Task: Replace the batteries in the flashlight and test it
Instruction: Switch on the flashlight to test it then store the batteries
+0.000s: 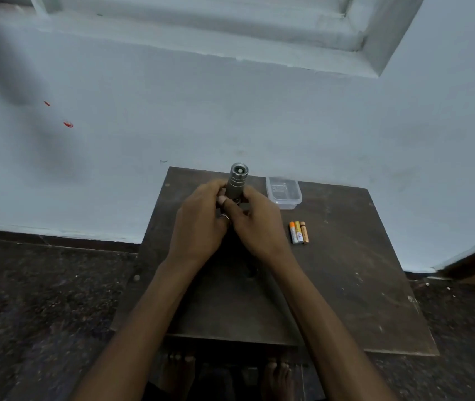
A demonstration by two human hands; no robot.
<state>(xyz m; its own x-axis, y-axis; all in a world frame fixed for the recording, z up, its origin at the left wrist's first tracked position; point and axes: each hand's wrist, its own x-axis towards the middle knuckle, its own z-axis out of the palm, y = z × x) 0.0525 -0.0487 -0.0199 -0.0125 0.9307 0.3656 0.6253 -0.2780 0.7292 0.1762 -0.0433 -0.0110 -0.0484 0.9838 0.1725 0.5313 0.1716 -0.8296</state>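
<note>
A grey metal flashlight (237,180) points away from me above the dark wooden table (346,285), its lens end up and unlit. My left hand (198,224) and my right hand (255,224) both wrap its lower body, thumbs meeting in the middle; the tail end is hidden under the fingers. Three small batteries (298,233) lie side by side on the table, just right of my right hand.
A small clear plastic container (284,192) stands at the table's far edge, right of the flashlight. A pale wall rises just behind the table. The dark speckled floor surrounds it, and my bare feet show below the near edge.
</note>
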